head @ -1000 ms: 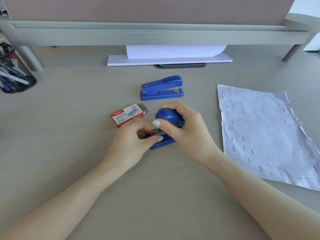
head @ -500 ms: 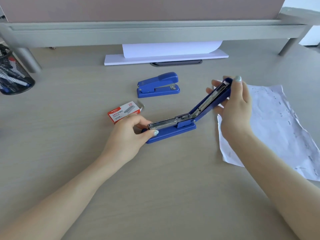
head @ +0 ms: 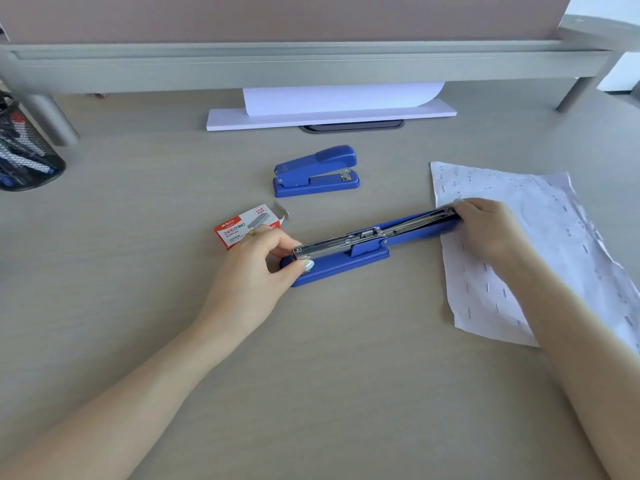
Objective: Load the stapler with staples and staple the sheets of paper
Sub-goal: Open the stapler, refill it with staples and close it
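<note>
Stapler (head: 346, 259) lies swung fully open across the counter (head: 138, 271), between both hands. Left hand (head: 256, 268) pinches its near-left metal end; right hand (head: 485, 230) grips the far-right cover over the paper (head: 519, 271). Staple box (head: 242, 226) sits just behind the left hand.

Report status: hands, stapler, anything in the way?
Left hand pins open stapler base; right hand holds lid flat. Staple box open beside. Nothing blocking.
</note>
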### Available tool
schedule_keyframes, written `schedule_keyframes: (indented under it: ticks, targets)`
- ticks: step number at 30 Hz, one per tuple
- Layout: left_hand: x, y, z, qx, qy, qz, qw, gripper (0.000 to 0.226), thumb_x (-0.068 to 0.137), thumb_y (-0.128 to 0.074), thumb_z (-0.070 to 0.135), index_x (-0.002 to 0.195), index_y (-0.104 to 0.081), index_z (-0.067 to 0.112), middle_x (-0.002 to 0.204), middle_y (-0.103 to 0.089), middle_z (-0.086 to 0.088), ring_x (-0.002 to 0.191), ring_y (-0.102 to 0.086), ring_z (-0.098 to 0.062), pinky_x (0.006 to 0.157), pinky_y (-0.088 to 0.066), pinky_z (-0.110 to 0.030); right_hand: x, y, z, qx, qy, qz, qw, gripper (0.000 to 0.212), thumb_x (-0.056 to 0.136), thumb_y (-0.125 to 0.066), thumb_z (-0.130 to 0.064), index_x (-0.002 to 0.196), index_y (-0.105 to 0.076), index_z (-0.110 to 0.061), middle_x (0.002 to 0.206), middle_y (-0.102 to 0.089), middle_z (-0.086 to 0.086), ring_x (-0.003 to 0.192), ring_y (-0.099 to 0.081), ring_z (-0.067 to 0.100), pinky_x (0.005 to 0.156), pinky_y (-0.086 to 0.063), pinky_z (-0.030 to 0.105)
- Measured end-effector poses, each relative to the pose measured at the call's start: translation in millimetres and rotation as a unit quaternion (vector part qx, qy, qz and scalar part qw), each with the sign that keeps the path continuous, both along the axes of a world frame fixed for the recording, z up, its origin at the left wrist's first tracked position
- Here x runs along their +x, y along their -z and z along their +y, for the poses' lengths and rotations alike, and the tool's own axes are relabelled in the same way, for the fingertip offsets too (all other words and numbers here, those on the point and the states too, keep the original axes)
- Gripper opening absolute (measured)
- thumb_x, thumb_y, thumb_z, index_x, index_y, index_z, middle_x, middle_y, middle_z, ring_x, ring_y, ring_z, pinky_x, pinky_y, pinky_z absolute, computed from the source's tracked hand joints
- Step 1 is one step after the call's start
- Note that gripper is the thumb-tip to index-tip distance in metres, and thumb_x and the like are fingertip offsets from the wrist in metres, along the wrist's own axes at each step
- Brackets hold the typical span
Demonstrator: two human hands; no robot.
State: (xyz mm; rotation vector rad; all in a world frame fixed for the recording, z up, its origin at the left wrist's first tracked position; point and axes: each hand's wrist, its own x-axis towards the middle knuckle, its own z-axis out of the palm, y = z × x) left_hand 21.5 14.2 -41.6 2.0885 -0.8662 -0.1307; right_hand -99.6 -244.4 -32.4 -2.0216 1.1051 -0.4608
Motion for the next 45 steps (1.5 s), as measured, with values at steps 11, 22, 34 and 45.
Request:
schedule_keyframes:
  ticks: [11,22,34,45]
  targets:
    - [59,-3,1,0.231,-0.084,-0.130,0.961,0.065,0.074,-0.058,0.057,0.127,-0.044,0.022,0.136,-0.041,-0.004,0.121,-0.037,-0.029,0.097,-0.029,-0.039,20,-23,33,-0.155,-0.038,-0.105,0.982,0.025,0.085,-0.045,-0.028,0.103,-0.061,-0.032,0.110,-0.053,-0.010,0.109,-0.052,0.019,0.101,-0.038,0.046]
    - [42,-4,2,-0.064,-0.032,-0.061,0.996,0.033,0.081,-0.064,0.017,0.110,-0.048,0.017,0.098,-0.050,0.016,0.097,-0.048,-0.009,0.071,-0.037,-0.013,90,-37,132,-0.081,-0.345,-0.098,0.930,0.014,0.084,-0.059,-0.017,0.089,-0.070,-0.024,0.117,-0.054,-0.011,0.101,-0.052,-0.004,0.079,-0.036,0.003]
    - [46,2,-2,-0.102,0.019,-0.068,0.992,0.038,0.078,-0.061,0.021,0.112,-0.044,0.019,0.098,-0.042,0.027,0.097,-0.042,-0.007,0.076,-0.037,-0.010,89,-24,126,-0.069,-0.264,-0.170,0.947,0.021,0.084,-0.057,-0.010,0.088,-0.073,-0.022,0.108,-0.054,-0.012,0.086,-0.051,-0.015,0.076,-0.039,0.005]
    - [47,-3,-1,-0.126,0.057,-0.001,0.990,0.042,0.081,-0.064,0.010,0.096,-0.039,0.041,0.095,-0.049,0.020,0.090,-0.050,-0.003,0.070,-0.038,-0.007,87,-26,127,-0.006,-0.326,-0.165,0.931,0.034,0.081,-0.050,-0.003,0.098,-0.061,-0.030,0.108,-0.049,-0.018,0.095,-0.048,0.000,0.077,-0.040,0.007]
